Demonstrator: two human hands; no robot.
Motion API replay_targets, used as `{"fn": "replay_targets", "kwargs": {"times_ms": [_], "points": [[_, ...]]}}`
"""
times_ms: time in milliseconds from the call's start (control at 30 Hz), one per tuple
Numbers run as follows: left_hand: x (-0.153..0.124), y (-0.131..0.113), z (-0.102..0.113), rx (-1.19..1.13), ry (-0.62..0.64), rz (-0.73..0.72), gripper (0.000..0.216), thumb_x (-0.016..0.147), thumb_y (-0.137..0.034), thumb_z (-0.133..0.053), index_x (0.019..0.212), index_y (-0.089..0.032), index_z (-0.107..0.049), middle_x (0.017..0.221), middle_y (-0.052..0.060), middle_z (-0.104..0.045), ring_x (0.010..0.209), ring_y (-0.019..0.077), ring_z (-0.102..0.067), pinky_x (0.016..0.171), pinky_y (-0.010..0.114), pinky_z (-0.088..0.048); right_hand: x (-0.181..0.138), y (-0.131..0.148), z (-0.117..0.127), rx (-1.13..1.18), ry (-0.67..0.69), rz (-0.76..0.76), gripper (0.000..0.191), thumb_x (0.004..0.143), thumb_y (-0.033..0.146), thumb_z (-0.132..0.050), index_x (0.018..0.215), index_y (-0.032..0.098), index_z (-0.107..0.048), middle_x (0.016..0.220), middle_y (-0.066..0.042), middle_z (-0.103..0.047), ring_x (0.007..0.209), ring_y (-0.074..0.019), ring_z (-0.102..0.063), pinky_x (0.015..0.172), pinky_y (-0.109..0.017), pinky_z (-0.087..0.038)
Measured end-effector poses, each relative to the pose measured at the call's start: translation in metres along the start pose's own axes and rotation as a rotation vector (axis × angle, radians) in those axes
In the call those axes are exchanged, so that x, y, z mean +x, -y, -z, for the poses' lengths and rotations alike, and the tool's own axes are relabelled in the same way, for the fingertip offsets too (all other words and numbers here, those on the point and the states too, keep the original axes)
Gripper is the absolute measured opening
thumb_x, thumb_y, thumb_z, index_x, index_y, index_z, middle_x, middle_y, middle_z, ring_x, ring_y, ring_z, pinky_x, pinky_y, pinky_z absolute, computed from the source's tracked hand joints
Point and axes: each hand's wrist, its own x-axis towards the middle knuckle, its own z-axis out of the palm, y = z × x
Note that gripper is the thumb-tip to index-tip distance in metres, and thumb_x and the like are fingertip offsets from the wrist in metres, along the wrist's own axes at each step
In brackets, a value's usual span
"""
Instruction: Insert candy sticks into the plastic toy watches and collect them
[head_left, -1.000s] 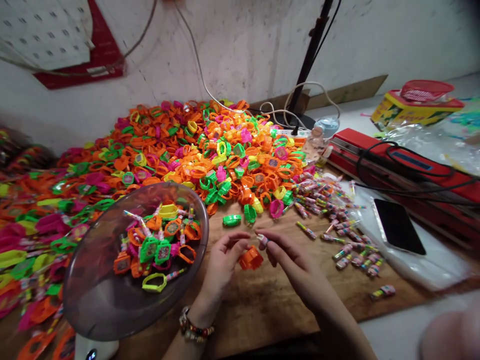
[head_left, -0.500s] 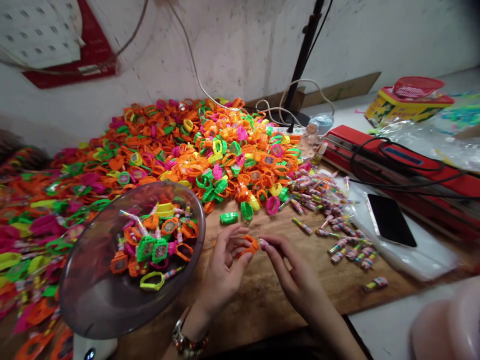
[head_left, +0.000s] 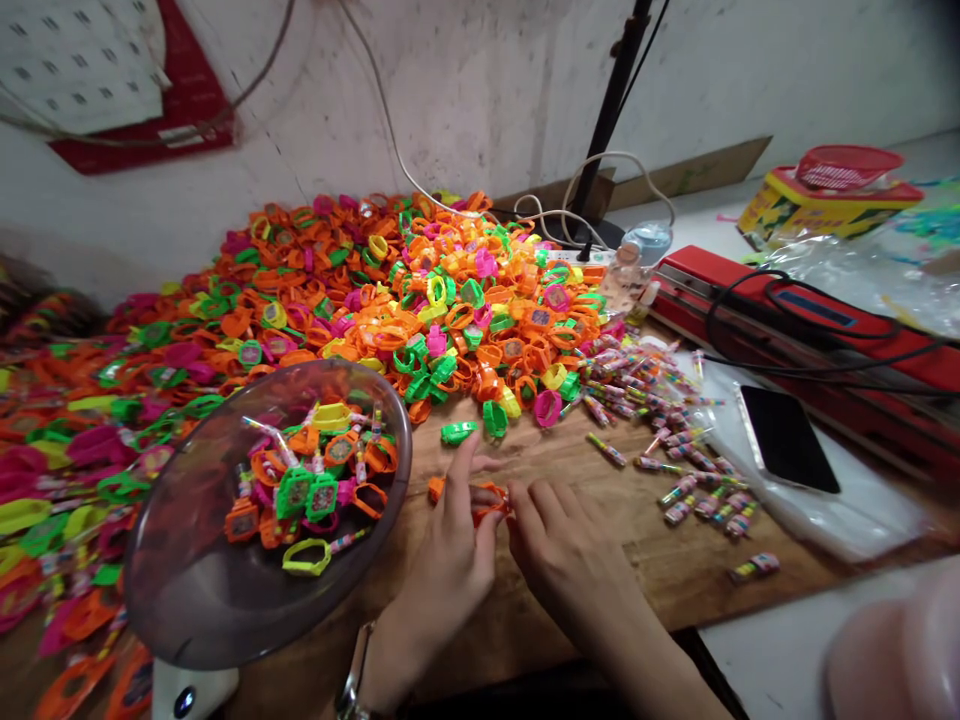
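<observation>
My left hand (head_left: 442, 565) pinches an orange toy watch (head_left: 489, 506) between thumb and fingers, its index finger raised. Against the watch's right end, my right hand (head_left: 566, 540) is closed with knuckles up. Half a second ago a small candy tube showed in its fingertips; now the fingers cover it. Just behind my left hand lies another orange piece (head_left: 435, 489), partly hidden. A green toy watch (head_left: 458, 432) rests beyond my left fingertips. To the left, a translucent bowl (head_left: 187, 600) holds toy watches, several with candy tubes attached.
A big heap of colourful toy watches (head_left: 360, 300) covers the back and left. Loose candy tubes (head_left: 637, 385) lie at the right, near a phone (head_left: 789, 438) on plastic bags (head_left: 862, 515). Behind them is a red machine (head_left: 810, 310) with a black cable. Under the bowl a white device (head_left: 191, 690) shows.
My right hand has turned knuckles up and pressed closer to the orange toy watch, covering the candy tube. My left index finger has lifted, and both hands sit slightly lower.
</observation>
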Motion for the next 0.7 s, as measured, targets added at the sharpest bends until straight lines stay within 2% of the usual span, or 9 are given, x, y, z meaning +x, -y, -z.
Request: {"fn": "replay_targets", "kwargs": {"times_ms": [100, 200, 333, 467, 533, 567, 633, 700], "points": [[-0.002, 0.001, -0.001, 0.071, 0.027, 0.031, 0.074, 0.085, -0.007, -0.046, 0.147, -0.035, -0.017, 0.127, 0.009, -0.051, 0.096, 0.018, -0.062, 0.089, 0.038, -0.054, -0.001, 0.0, -0.003, -0.033, 0.048, 0.003, 0.014, 0.086, 0.007, -0.048, 0.086, 0.013, -0.06, 0.069, -0.006, -0.056, 0.062, -0.021, -0.049, 0.058, -0.033, -0.03], [-0.003, 0.001, 0.0, 0.122, 0.054, 0.055, 0.077, 0.082, -0.005, -0.045, 0.148, -0.032, -0.016, 0.127, 0.009, -0.051, 0.103, 0.0209, -0.061, 0.091, 0.04, -0.053, -0.004, -0.003, -0.007, -0.024, 0.068, 0.032, 0.02, 0.086, 0.006, -0.048, 0.073, 0.019, -0.054, 0.064, -0.003, -0.054, 0.058, -0.0192, -0.048, 0.057, -0.032, -0.028], [-0.002, 0.0, 0.003, 0.229, 0.106, 0.054, 0.077, 0.082, -0.005, -0.045, 0.149, -0.03, -0.015, 0.129, 0.011, -0.052, 0.109, 0.023, -0.059, 0.09, 0.039, -0.052, -0.009, -0.004, -0.015, 0.07, 0.025, 0.115, 0.029, 0.092, 0.008, -0.041, 0.068, 0.02, -0.052, 0.059, -0.001, -0.052, 0.053, -0.0165, -0.044, 0.057, -0.031, -0.025], [-0.005, -0.009, 0.009, 0.375, 0.107, -0.02, 0.071, 0.086, -0.008, -0.047, 0.148, -0.029, -0.02, 0.119, 0.009, -0.06, 0.101, 0.0208, -0.063, 0.086, 0.034, -0.053, -0.01, -0.001, -0.018, 0.178, -0.02, 0.11, 0.03, 0.096, 0.018, -0.043, 0.068, 0.02, -0.053, 0.059, 0.0, -0.052, 0.056, -0.0165, -0.045, 0.059, -0.032, -0.026], [-0.009, -0.018, 0.018, 0.495, 0.007, -0.124, 0.065, 0.09, -0.01, -0.047, 0.147, -0.031, -0.025, 0.12, 0.007, -0.061, 0.104, 0.0207, -0.063, 0.089, 0.033, -0.051, -0.009, -0.004, -0.019, 0.21, 0.019, 0.062, 0.016, 0.095, 0.027, -0.049, 0.089, 0.018, -0.061, 0.072, -0.003, -0.061, 0.068, -0.0194, -0.051, 0.066, -0.032, -0.032], [-0.011, -0.022, 0.025, 0.59, -0.105, -0.17, 0.062, 0.091, -0.011, -0.047, 0.146, -0.032, -0.028, 0.121, 0.007, -0.061, 0.106, 0.0216, -0.062, 0.091, 0.034, -0.049, -0.009, -0.009, -0.02, 0.202, 0.043, 0.02, 0.02, 0.093, 0.031, -0.052, 0.105, 0.017, -0.061, 0.083, -0.006, -0.064, 0.076, -0.022, -0.054, 0.071, -0.033, -0.035], [-0.014, -0.031, 0.043, 0.815, -0.394, -0.188, 0.062, 0.092, -0.016, -0.05, 0.148, -0.03, -0.027, 0.122, 0.009, -0.062, 0.105, 0.0254, -0.062, 0.094, 0.04, -0.047, -0.011, -0.024, -0.028, 0.117, 0.093, -0.121, 0.046, 0.09, 0.037, -0.056, 0.129, 0.013, -0.05, 0.103, -0.014, -0.063, 0.09, -0.0275, -0.055, 0.077, -0.038, -0.038], [-0.017, -0.038, 0.059, 1.022, -0.59, -0.116, 0.071, 0.091, -0.021, -0.054, 0.152, -0.023, -0.018, 0.122, 0.015, -0.062, 0.102, 0.0309, -0.062, 0.092, 0.049, -0.046, -0.018, -0.047, -0.041, 0.003, 0.153, -0.311, 0.046, 0.089, 0.03, -0.054, 0.129, 0.009, -0.049, 0.107, -0.019, -0.06, 0.091, -0.0304, -0.054, 0.076, -0.039, -0.04]]}}
